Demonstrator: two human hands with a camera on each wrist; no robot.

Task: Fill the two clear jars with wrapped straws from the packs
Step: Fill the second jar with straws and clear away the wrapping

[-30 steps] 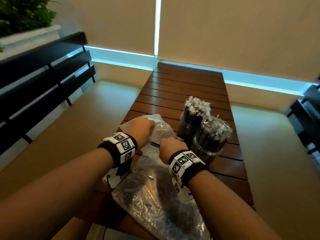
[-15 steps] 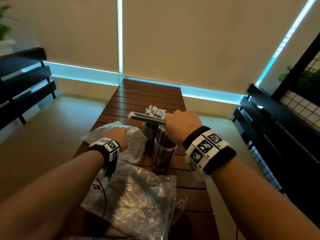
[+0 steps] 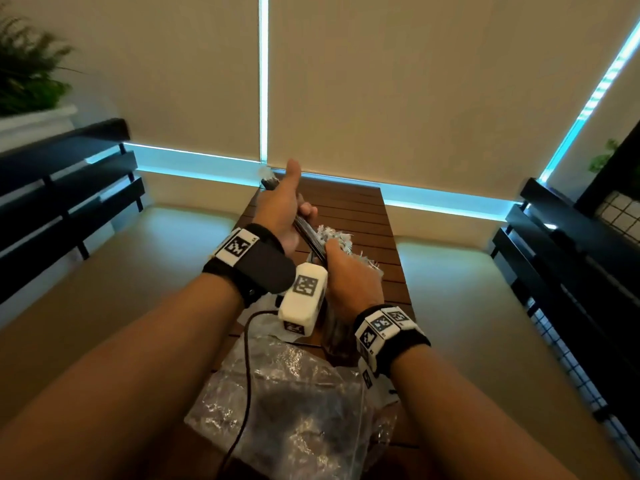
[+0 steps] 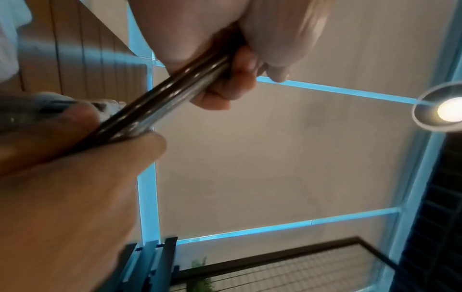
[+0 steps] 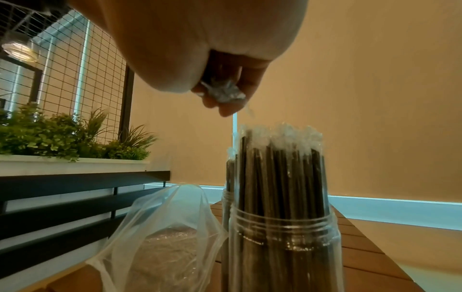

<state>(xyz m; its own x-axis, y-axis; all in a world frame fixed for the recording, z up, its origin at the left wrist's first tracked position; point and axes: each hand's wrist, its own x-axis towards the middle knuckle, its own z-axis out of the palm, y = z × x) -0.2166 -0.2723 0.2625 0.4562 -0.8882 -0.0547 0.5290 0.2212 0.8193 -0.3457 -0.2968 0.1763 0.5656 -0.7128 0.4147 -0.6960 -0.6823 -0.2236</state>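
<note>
Both hands hold one bundle of dark wrapped straws, tilted, above the wooden table. My left hand grips its far upper end with the thumb up; its fingers curl round the bundle. My right hand grips the near lower end, and crinkled wrapper tips stick out of its fist. Right below stand two clear jars, packed with upright straws: the near jar and the far jar. Their white tops show behind my right hand.
A crumpled plastic straw pack lies at the table's near end. An opened clear bag sits left of the jars. Black slatted benches flank the narrow table. A planter with greenery stands at the left.
My left hand has left the bag on the table, risen and gripped the far end of the bundle. The bundle, level before in my right hand alone, now tilts between both hands.
</note>
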